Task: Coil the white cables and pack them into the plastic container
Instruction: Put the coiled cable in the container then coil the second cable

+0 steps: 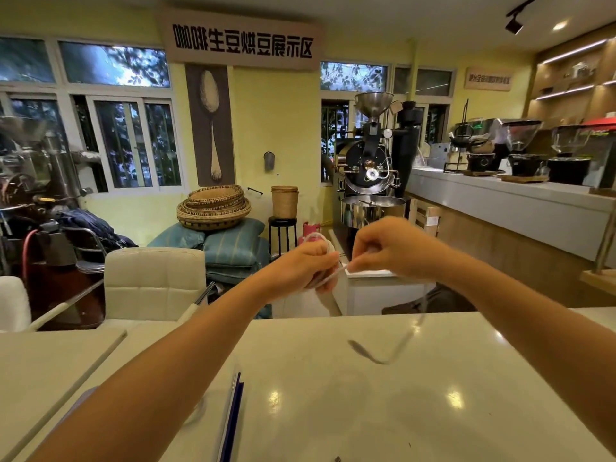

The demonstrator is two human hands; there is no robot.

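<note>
Cable-coiling at a glossy white tabletop (333,411) in a coffee-roasting room. Both bare forearms stretched forward and lifted above the table's far edge.

In the left hand (300,266), fingers curled tight round it, a small bundle of loops of thin white cable (335,277), with one loop poking out above the knuckles. Just beside it, the right hand (391,250), pinching a single strand of the same cable between thumb and fingertips, the short stretch between the two hands drawn taut. Below the right hand, the loose remainder of the cable, blurred, dropping toward the middle of the table and bending left at its low end. Touching the surface there or hanging just above it: impossible to tell.

Lower down on the table, close to the left forearm, a clear plastic piece with a dark blue edge (233,418). Container, lid or something else: cannot tell.

Beyond the table, a cream padded chair (155,278). Behind that, a stack of round woven baskets (213,208) resting on blue-green striped cushions (233,241). Centre rear, a black-and-steel drum coffee roaster (370,168). Overhead, a pale banner with bold black characters (241,41). Along the right, a long grey counter (500,201) lined with dark machines.
</note>
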